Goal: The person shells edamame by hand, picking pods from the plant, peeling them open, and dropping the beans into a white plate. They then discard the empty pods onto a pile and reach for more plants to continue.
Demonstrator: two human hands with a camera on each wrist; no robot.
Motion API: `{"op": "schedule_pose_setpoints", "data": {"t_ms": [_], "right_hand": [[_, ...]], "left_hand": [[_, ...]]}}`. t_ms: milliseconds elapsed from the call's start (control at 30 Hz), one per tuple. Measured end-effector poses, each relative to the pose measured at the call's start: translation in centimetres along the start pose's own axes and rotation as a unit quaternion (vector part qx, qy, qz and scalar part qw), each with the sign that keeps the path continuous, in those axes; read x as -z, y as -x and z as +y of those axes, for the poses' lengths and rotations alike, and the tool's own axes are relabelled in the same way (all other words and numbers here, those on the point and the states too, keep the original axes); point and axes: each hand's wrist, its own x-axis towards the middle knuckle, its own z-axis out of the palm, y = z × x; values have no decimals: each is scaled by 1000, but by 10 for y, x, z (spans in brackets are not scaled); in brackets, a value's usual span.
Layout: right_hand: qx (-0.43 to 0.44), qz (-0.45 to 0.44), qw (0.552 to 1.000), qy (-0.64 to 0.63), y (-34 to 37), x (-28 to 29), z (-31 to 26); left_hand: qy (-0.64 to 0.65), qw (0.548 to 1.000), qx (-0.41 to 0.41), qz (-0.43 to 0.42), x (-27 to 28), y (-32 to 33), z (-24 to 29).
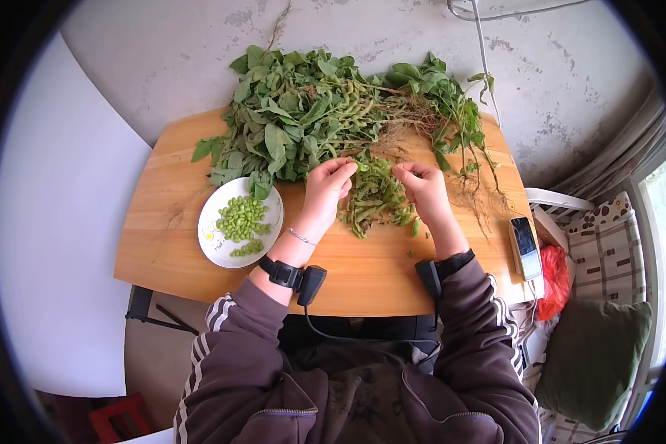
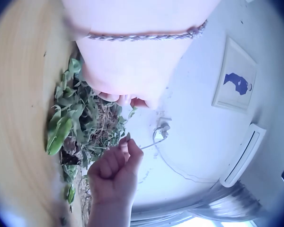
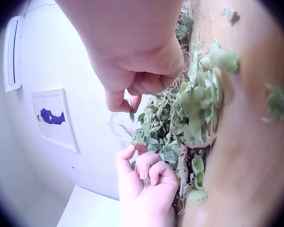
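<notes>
My left hand and right hand are raised apart over a heap of green soybean pods and shells. Between left thumb and fingertip I pinch a small green soybean pod, mostly covered by the fingers. A thin green scrap of pod is pinched in the right fingertips, the other fingers curled in. Left of the hands stands a white plate bearing shelled green soybeans.
Uprooted soybean plants with leaves and roots pile along the back of the wooden table. A phone lies at the right edge. Beyond it are a red plastic bag and a dark green cushion.
</notes>
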Motion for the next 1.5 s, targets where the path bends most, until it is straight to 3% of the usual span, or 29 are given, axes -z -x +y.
{"op": "schedule_pose_setpoints", "data": {"t_ms": [233, 433, 733, 933, 1133, 1233, 1333, 1433, 1500], "right_hand": [[-8, -24, 1000, -7, 2, -4, 0], [-10, -23, 1000, -12, 0, -6, 3], [-3, -28, 997, 68, 7, -10, -8], [163, 41, 962, 214, 9, -15, -5], [244, 16, 936, 255, 11, -20, -5], [206, -10, 949, 239, 14, -22, -10], [194, -29, 970, 146, 6, -23, 2], [36, -43, 993, 102, 13, -17, -12], [18, -48, 998, 38, 10, -14, -4]], "left_hand": [[-81, 995, -49, -7, -8, 2, -4], [-95, 994, 32, -42, -10, 6, 11], [-108, 990, 21, -87, -14, 9, 10], [-94, 993, 23, -65, -11, 5, 4], [-89, 992, 24, -82, -10, 3, 2], [-76, 994, 26, -78, -10, 4, 4], [-44, 995, 24, -89, -9, 3, 0], [-47, 994, 21, -93, -11, 4, 1], [-53, 994, 27, -95, -11, 5, 2]]}}
